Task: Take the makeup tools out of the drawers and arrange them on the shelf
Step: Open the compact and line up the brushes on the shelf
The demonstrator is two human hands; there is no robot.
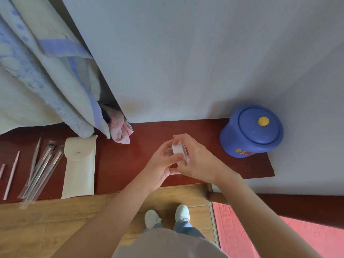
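Left hand [161, 165], right hand [200, 161] | grip white container [176, 148] (partly hidden) | over shelf [121, 164]

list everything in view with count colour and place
small round item: 1, white, between both hands
shelf: 1, red-brown, along wall
pouch: 1, cream, shelf left
brushes: about 3, grey, clear-sleeved, beside pouch
sticks: 2, pink, far left
lidded pot: 1, blue, shelf right end
towel: 1, pink, shelf, against wall
cloth: 1, blue-white, hanging upper left
rug: 1, pink, floor right
shoes: 2, white, wooden floor
left hand: 1, grips item
right hand: 1, grips item
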